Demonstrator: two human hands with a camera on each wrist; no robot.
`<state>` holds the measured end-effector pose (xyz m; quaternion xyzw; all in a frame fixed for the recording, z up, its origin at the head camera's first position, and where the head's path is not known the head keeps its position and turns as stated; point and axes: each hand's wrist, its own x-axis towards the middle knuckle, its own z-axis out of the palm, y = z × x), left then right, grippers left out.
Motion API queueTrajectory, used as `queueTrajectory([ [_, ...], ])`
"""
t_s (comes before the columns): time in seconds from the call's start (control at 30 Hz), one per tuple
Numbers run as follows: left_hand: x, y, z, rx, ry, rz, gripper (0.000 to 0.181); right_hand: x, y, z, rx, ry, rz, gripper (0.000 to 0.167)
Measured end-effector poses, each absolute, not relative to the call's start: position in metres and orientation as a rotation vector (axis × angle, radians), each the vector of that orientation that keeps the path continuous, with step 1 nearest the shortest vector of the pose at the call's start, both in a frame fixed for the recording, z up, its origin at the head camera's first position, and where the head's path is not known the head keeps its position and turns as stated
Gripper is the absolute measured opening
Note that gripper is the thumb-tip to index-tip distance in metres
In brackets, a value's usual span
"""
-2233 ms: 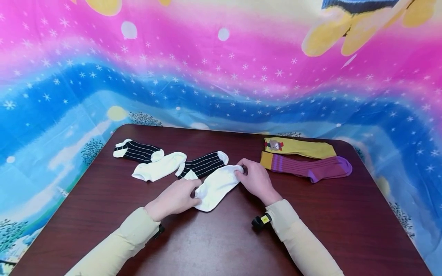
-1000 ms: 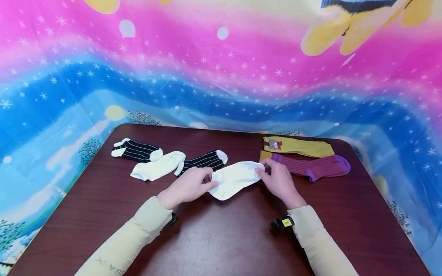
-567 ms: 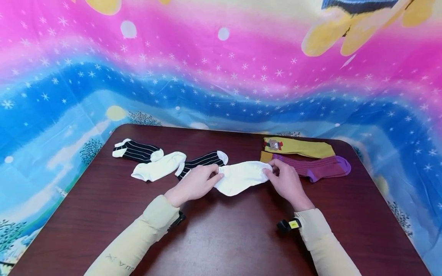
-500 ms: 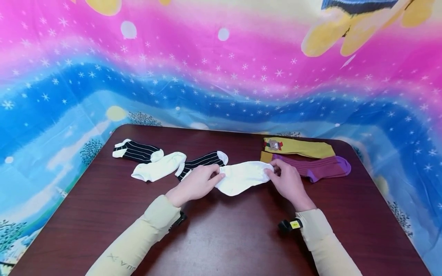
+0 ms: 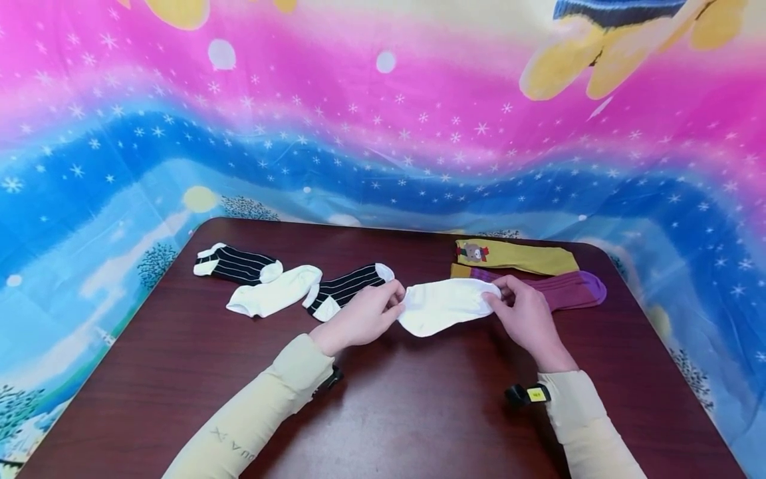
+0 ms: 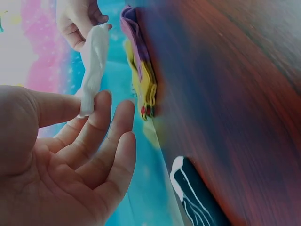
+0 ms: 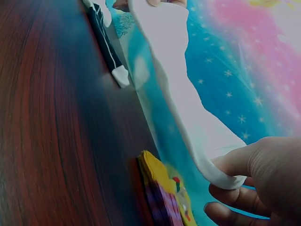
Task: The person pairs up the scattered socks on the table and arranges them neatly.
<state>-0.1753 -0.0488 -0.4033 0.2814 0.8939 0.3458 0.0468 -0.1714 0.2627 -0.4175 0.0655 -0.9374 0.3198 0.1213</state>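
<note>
A white ankle sock (image 5: pixel 445 306) is stretched sideways between both hands, raised off the table. My left hand (image 5: pixel 366 316) pinches its left end between thumb and forefinger. At the other end my right hand (image 5: pixel 529 319) pinches the sock's opening. In the left wrist view the sock (image 6: pixel 95 59) appears edge-on, with the other fingers of the left hand (image 6: pixel 75 150) loosely bent below it. The right wrist view shows the sock (image 7: pixel 174 70) running up from the right hand (image 7: pixel 268 174). Behind the right hand, a purple sock (image 5: pixel 565 291) is partly hidden.
A yellow sock (image 5: pixel 526 258) with an animal face lies at the back right. On the left lie a black striped sock (image 5: pixel 239 264), another white sock (image 5: pixel 278 291) and a second black striped sock (image 5: pixel 347 286). A patterned cloth (image 5: pixel 371 146) hangs behind the dark wooden table (image 5: pixel 383 412).
Both hands have lifted the white sock and carried it rightward, turning it from slanted to nearly level. It now covers part of the purple sock, while the second black sock shows more.
</note>
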Motion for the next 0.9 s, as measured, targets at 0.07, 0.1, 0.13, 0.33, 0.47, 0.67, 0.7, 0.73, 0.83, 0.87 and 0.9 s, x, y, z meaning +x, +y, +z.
queueTrajectory([
  [0.07,-0.177,-0.044,-0.403,0.859,2.724,1.068,0.011,-0.170,0.266,-0.417,0.185,-2.732,0.936,0.021],
  [0.1,-0.177,-0.042,-0.403,0.860,2.721,1.075,0.011,-0.169,0.267,-0.416,0.182,-2.727,0.930,0.021],
  [0.13,-0.178,-0.040,-0.403,0.860,2.718,1.083,0.011,-0.169,0.269,-0.416,0.176,-2.724,0.924,0.021],
  [0.33,-0.179,-0.027,-0.403,0.865,2.682,1.116,0.013,-0.165,0.281,-0.414,0.125,-2.719,0.901,0.023],
  [0.47,-0.178,-0.019,-0.404,0.875,2.620,1.162,0.014,-0.161,0.291,-0.412,0.097,-2.712,0.898,0.024],
  [0.67,-0.176,-0.005,-0.403,0.892,2.558,1.198,0.015,-0.155,0.307,-0.410,0.066,-2.677,0.886,0.026],
  [0.7,-0.176,-0.002,-0.403,0.896,2.556,1.200,0.015,-0.154,0.309,-0.410,0.058,-2.673,0.884,0.027],
  [0.73,-0.176,0.000,-0.403,0.896,2.551,1.204,0.015,-0.153,0.311,-0.410,0.053,-2.670,0.882,0.028],
  [0.83,-0.176,0.006,-0.404,0.897,2.531,1.221,0.014,-0.151,0.317,-0.410,0.039,-2.663,0.875,0.030],
  [0.87,-0.177,0.008,-0.404,0.894,2.521,1.230,0.015,-0.151,0.319,-0.410,0.036,-2.662,0.875,0.031],
  [0.9,-0.177,0.009,-0.405,0.891,2.513,1.238,0.015,-0.150,0.321,-0.410,0.034,-2.660,0.874,0.031],
])
